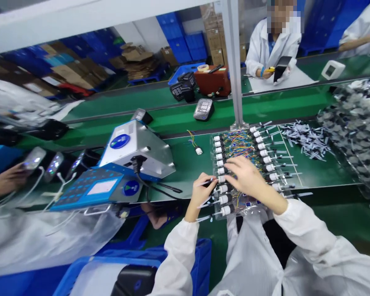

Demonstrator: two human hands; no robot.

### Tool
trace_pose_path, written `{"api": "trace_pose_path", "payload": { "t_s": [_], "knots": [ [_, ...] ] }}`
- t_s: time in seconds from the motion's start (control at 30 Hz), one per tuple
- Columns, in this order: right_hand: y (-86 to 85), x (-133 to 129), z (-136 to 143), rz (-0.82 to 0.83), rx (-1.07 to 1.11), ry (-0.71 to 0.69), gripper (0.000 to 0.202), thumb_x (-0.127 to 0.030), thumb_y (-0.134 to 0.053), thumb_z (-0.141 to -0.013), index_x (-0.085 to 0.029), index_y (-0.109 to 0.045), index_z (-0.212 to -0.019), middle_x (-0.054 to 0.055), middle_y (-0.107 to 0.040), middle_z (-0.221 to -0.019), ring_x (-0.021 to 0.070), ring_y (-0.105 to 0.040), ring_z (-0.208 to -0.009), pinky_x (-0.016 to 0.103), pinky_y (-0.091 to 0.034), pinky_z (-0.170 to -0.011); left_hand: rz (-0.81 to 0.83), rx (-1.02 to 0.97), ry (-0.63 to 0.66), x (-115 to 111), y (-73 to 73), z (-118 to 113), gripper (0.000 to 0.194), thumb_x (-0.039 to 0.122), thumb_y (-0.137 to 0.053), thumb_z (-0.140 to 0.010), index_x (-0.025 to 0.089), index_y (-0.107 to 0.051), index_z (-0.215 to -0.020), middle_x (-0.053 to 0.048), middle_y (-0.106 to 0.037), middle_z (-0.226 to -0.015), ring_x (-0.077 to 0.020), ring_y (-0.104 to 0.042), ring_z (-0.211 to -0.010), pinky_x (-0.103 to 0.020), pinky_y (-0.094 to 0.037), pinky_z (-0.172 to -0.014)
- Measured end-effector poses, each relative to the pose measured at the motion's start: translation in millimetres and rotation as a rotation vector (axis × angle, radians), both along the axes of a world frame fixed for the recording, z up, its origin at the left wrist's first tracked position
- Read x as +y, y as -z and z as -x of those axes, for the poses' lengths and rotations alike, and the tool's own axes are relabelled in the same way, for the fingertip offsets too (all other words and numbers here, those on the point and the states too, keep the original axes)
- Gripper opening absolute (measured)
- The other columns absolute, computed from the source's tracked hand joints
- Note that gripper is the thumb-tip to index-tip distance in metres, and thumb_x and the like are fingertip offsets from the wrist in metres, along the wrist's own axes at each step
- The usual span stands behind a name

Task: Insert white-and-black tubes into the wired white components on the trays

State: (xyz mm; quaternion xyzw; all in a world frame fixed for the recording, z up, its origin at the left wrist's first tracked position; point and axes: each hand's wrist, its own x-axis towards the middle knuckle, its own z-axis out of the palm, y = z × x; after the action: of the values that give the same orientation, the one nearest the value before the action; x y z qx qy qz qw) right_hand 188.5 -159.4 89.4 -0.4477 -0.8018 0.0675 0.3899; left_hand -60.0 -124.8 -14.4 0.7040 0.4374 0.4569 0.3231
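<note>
Snagged wires the likeliest trouble at a crowded tray

With 12 at the picture's top, the coloured wires (238,142) tangle together just past the right hand (246,177); a fingertip or cuff catching one could, I judge, drag neighbouring parts out of line or strain a joint; the pale strips (205,218) jutting past the near edge could snag the left sleeve (181,242); a hard sideways tug might also shift the thin plastic tray (253,213).

The white-capped part (221,179) being worked sits between the hands, at 2 o'clock from the left hand (204,186) and 9 o'clock from the right; the left's fingers pinch a slim dark piece (208,181) at the part's outer end; the right's thumb and forefinger stand apart over the row, though whether they grip anything I cannot tell; a loose wired part (198,151) lies at 11 o'clock from the pair.
</note>
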Motion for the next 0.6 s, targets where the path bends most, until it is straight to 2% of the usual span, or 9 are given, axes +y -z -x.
{"api": "trace_pose_path", "payload": {
  "t_s": [0.07,0.13,0.17,0.23,0.3,0.37,0.43,0.5,0.6],
  "knots": [
    [-15.7,-5,-50,-0.012,0.076,0.154,0.023,-0.033,-0.063,-0.099,-0.019,-0.073,-0.114,0.013,-0.073,-0.114,0.0276,-0.065,-0.11,0.045,-0.052,-0.1,0.062,0.045,0.054,-1,0.0,3,0.011,0.029,-0.079,-0.087,0.019,-0.079,-0.091,-0.005,-0.071,-0.084,-0.0171,-0.064,-0.08,-0.03,-0.048,-0.078],
    [-16.0,-8,-116,0.048,0.072,0.389,0.023,-0.034,-0.058,-0.101,-0.019,-0.074,-0.106,0.01,-0.075,-0.1,0.0243,-0.069,-0.092,0.038,-0.053,-0.089,0.149,0.019,0.105,0,1.8,6,0.018,0.03,-0.08,-0.086,0.019,-0.078,-0.1,-0.007,-0.072,-0.091,-0.0174,-0.064,-0.082,-0.03,-0.049,-0.079],
    [-10.4,-9,-150,0.099,0.036,0.548,0.025,-0.036,-0.058,-0.1,-0.018,-0.075,-0.101,0.01,-0.075,-0.091,0.0231,-0.069,-0.083,0.036,-0.053,-0.082,0.187,-0.023,0.122,1,3.6,8,0.025,0.031,-0.081,-0.084,0.019,-0.077,-0.106,-0.008,-0.073,-0.097,-0.0173,-0.064,-0.083,-0.03,-0.049,-0.078],
    [8.6,-10,-211,0.26,-0.1,0.834,0.026,-0.039,-0.062,-0.096,-0.017,-0.076,-0.098,0.01,-0.074,-0.081,0.0242,-0.068,-0.077,0.034,-0.049,-0.075,0.226,-0.181,0.132,5,8.6,10,0.043,0.034,-0.085,-0.08,0.019,-0.074,-0.119,-0.01,-0.073,-0.107,-0.0174,-0.064,-0.084,-0.03,-0.051,-0.078],
    [30.0,-11,-254,0.464,-0.231,0.996,0.028,-0.042,-0.068,-0.09,-0.018,-0.076,-0.101,0.011,-0.075,-0.084,0.0267,-0.069,-0.081,0.033,-0.047,-0.073,0.233,-0.394,0.116,10,13.7,11,0.053,0.04,-0.086,-0.077,0.019,-0.072,-0.124,-0.012,-0.071,-0.112,-0.0177,-0.064,-0.085,-0.03,-0.052,-0.077],
    [44.7,-13,-275,0.551,-0.325,1.041,0.028,-0.042,-0.068,-0.09,-0.019,-0.076,-0.102,0.014,-0.075,-0.092,0.0283,-0.069,-0.084,0.034,-0.046,-0.072,0.237,-0.578,0.084,13,16.4,11,0.055,0.047,-0.085,-0.076,0.019,-0.073,-0.122,-0.013,-0.071,-0.111,-0.0179,-0.065,-0.083,-0.029,-0.052,-0.072],
    [46.6,-16,-281,0.482,-0.337,1.026,0.025,-0.038,-0.064,-0.092,-0.019,-0.077,-0.101,0.015,-0.075,-0.097,0.028,-0.068,-0.086,0.036,-0.047,-0.074,0.234,-0.677,0.041,14,14.7,14,0.052,0.049,-0.083,-0.078,0.018,-0.074,-0.118,-0.012,-0.072,-0.107,-0.0169,-0.065,-0.079,-0.026,-0.05,-0.066],
    [35.1,-19,-277,0.318,-0.258,0.973,0.025,-0.036,-0.062,-0.094,-0.018,-0.078,-0.097,0.014,-0.074,-0.095,0.0264,-0.068,-0.086,0.037,-0.048,-0.078,0.204,-0.725,-0.012,13,7.7,20,0.047,0.047,-0.082,-0.079,0.017,-0.075,-0.114,-0.011,-0.072,-0.102,-0.0157,-0.065,-0.077,-0.024,-0.048,-0.063],
    [0.7,-22,-255,0.144,0.042,0.829,0.027,-0.044,-0.068,-0.092,-0.018,-0.077,-0.093,0.012,-0.073,-0.087,0.0223,-0.067,-0.076,0.036,-0.052,-0.076,0.128,-0.732,-0.075,9,-14.2,30,0.038,0.043,-0.079,-0.082,0.016,-0.077,-0.109,-0.01,-0.072,-0.097,-0.0157,-0.066,-0.079,-0.024,-0.049,-0.065]
  ]
}}
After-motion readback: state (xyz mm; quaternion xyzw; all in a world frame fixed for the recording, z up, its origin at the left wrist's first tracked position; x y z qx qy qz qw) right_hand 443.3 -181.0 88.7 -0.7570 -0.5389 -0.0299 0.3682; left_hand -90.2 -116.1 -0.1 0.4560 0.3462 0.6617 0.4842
